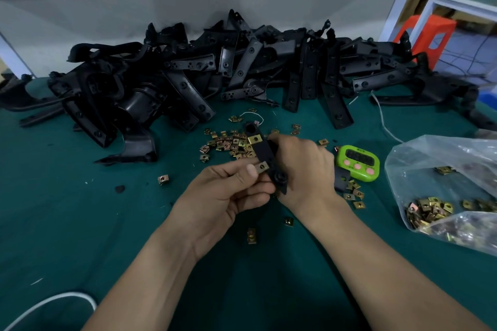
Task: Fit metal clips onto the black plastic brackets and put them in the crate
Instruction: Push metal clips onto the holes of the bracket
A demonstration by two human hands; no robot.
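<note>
A black plastic bracket (265,152) stands tilted above the green table, held from the right by my right hand (304,166), whose fingers wrap its edge. One brass-coloured metal clip (255,139) sits on the bracket's upper part. My left hand (228,191) pinches a second metal clip (262,167) with thumb and fingers against the bracket's left edge near its lower end. A loose heap of metal clips (228,144) lies just behind the hands. No crate is in view.
A large pile of black brackets (215,72) fills the back of the table. A clear plastic bag of clips (443,196) lies at the right, a green timer (359,162) beside my right hand. Stray clips (251,235) and a white cable (53,303) lie nearer me.
</note>
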